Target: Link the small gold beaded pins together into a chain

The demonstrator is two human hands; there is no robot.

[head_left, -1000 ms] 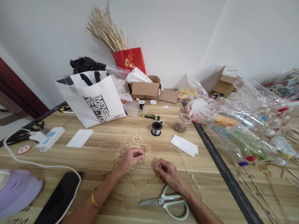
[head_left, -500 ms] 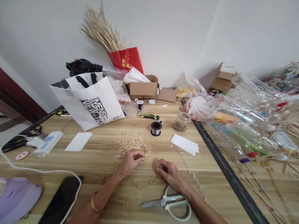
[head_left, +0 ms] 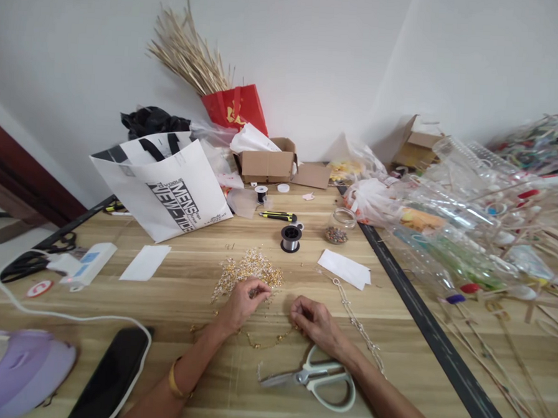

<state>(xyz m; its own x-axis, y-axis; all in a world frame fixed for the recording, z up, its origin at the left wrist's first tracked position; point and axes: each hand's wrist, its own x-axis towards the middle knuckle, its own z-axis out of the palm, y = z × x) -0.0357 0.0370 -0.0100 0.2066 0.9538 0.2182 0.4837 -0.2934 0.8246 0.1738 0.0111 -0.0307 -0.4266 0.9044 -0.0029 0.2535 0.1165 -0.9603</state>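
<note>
Pale wall [head_left: 324, 61], bare; below it, one wood-grain worktop [head_left: 232, 394], crowded along its far edge.

Item: gold beaded chain [head_left: 280, 339], mid-worktop, lying slack toward the near edge, between and below your hands.
Item: bead pile [head_left: 245, 266], loose, gold and clear, just beyond your left hand [head_left: 243, 301].
Item: left fingers, thumb and forefinger brought together at the pile's near side; anything pinched there is too small to tell.
Item: your right hand [head_left: 314, 320], fingers curled, tips nearly meeting; the chain's right end runs up to them, the grip itself unclear.
Item: scissors [head_left: 302, 377], below your right hand, blades pointing to the worktop's left edge.
Item: silver chain [head_left: 373, 349], stretched out to the right of your right hand.
Item: wire spool [head_left: 290, 239] and bead jar [head_left: 338, 228], beyond the pile, toward the far edge.

Step in hand, by judgement: fine fingertip work on the gold chain. The next move calls for a light, exact pinch, with the slack clear of the scissors.
</note>
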